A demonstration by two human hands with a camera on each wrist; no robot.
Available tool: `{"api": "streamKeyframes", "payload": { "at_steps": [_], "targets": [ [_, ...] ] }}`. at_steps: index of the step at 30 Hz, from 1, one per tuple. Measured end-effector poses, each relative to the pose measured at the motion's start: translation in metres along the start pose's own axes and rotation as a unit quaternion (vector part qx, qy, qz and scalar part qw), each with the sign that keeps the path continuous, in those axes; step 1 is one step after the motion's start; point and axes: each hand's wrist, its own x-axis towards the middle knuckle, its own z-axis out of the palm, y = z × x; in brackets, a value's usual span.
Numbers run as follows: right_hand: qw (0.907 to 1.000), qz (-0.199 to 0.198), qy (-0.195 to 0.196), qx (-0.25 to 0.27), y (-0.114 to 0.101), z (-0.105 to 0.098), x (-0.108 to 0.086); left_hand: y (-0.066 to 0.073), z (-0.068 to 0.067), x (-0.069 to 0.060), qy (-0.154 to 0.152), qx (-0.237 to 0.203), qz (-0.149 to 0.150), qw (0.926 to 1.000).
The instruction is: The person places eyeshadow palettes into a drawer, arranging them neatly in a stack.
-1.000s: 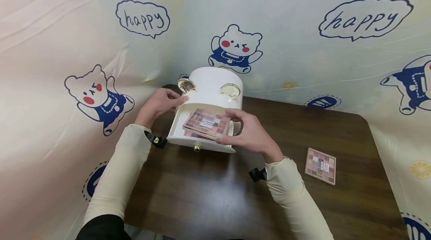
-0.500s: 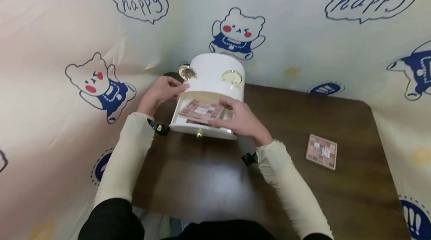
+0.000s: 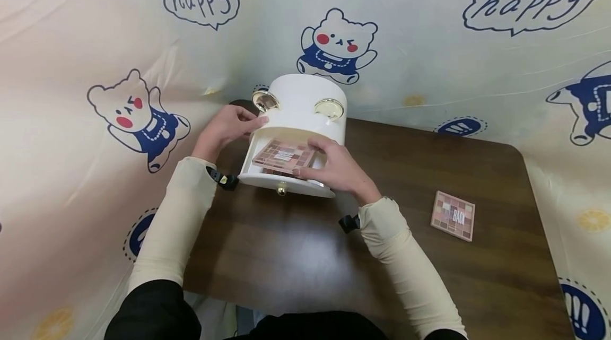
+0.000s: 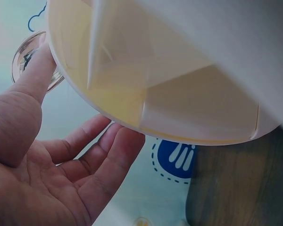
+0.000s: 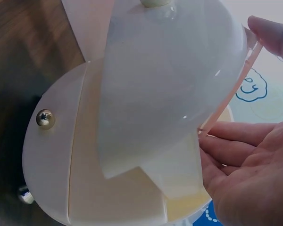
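Observation:
A white makeup organizer with a rounded top stands at the back of the table, its lower drawer pulled out. My left hand grips the organizer's left side, its thumb near a gold ring; the wrist view shows the fingertips against the outer wall. With thumb and fingers, my right hand pinches the right edge of a pink eyeshadow palette, which lies tilted inside the drawer opening. Another palette shows partly beneath it. In the right wrist view, the held palette appears edge-on behind the drawer front.
One more eyeshadow palette, marked BACK, lies on the brown table at the right. Two gold rings are on the organizer's upper front, and a gold knob is on the drawer. A printed curtain hangs close behind.
The right hand has shifted the palette slightly left and further back into the drawer. My left hand keeps its place on the organizer. The head view has tilted down a little.

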Motion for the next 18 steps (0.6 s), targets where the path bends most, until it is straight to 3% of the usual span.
{"api": "streamKeyframes", "payload": {
  "at_steps": [6, 18],
  "targets": [
    [0.9999, 0.002, -0.008, -0.008, 0.0003, 0.0009, -0.0005, -0.0013, 0.0003, 0.0004, -0.003, 0.005, -0.007, 1.0],
    [0.9969, -0.015, -0.003, -0.077, -0.0022, 0.002, -0.0015, -0.0015, -0.0013, 0.0012, 0.003, -0.009, -0.002, 1.0]
  ]
}}
